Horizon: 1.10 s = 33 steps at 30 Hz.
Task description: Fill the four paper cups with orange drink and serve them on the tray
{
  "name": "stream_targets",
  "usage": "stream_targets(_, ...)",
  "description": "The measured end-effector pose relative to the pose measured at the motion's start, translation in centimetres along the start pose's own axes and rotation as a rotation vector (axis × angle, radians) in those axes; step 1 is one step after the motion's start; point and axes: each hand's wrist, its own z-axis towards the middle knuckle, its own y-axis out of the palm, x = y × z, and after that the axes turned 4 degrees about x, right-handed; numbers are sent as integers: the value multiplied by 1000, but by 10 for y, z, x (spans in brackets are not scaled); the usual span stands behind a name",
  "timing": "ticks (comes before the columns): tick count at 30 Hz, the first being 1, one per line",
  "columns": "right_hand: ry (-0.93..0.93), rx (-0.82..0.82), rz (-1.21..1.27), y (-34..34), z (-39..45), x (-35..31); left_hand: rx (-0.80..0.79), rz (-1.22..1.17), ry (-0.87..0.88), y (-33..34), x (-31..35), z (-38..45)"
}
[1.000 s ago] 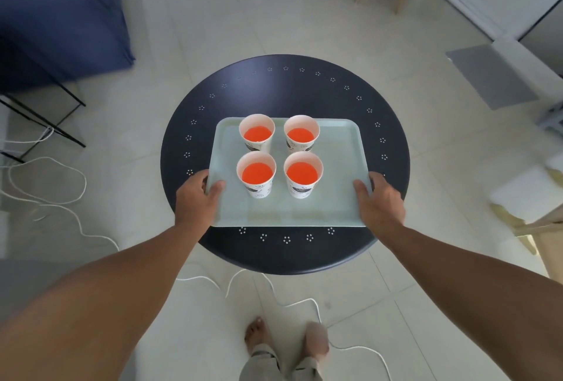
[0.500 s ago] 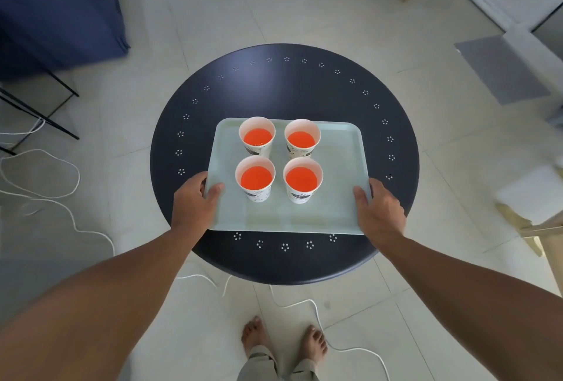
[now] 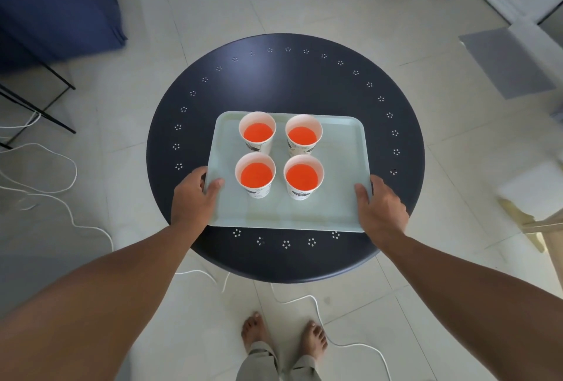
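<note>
Over the round dark table (image 3: 286, 76) on pale floor tiles, the left hand (image 3: 195, 197) and right hand (image 3: 380, 207) each gripped a short edge of the pale tray (image 3: 341, 167), thumbs on top, carrying four filled paper cups (image 3: 278, 155).

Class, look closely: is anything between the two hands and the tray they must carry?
Nothing visible. The left hand and right hand already grip the tray at its side edges; the four cups stand mid-tray, apart from both.

Bright, even daylight, soft sheen on the dark table (image 3: 283, 82) (wide-angle bending, blur at the edges).
</note>
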Motion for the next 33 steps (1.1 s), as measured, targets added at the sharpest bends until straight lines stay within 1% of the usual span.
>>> stream_targets(10, 0, 23, -43, 8, 0, 1, -24, 137, -12, 3, -1, 1)
stream_targets(14, 5, 3, -60, 5, 2, 3, -18, 212, 10, 2, -3, 2)
stream_targets(21, 17, -4, -36, 2, 2, 2, -12, 287, -3, 1, 2, 0)
stream_targets(26, 20, -28, -84, -6, 0, -2, 2, 331, -14, -6, 8, 2)
stream_targets(29, 12, -72, -115, -14, -3, -4, -44, 422, -32, -13, 13, -2)
stream_targets(33, 0, -111, -164, -31, -10, -9, -158, 487, -9, -24, 15, -9)
